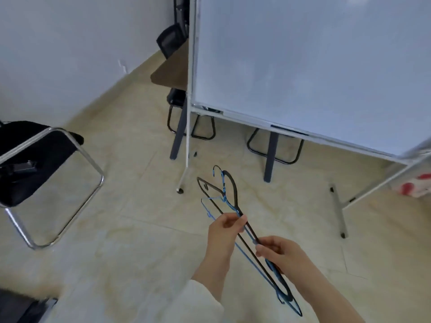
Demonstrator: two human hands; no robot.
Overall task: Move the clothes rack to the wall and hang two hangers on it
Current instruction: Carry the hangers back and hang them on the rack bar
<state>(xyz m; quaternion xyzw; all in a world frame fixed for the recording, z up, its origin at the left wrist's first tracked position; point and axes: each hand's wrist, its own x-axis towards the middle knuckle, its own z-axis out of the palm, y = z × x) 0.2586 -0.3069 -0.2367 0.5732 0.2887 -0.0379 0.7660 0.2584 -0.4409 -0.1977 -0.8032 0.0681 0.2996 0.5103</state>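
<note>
Head view, nearest: right hand (277, 250), fingers pinched on the shafts of two hangers.
Left hand (225, 229): just ahead of it, thumb and fingers closed on the same bundle.
Hangers: a black hanger (233, 194) and a blue hanger (222, 183) held together over the tiled floor (116, 252).
Pointing: long axis runs from lower right to upper left, hooks away from the person toward the whiteboard (303, 66).
Rack: no clothes rack that I can make out.
Progress: hangers in hand, neither hung; whether the rack reached the wall, I can't tell.
Beside: a black chair (35, 159).
</note>
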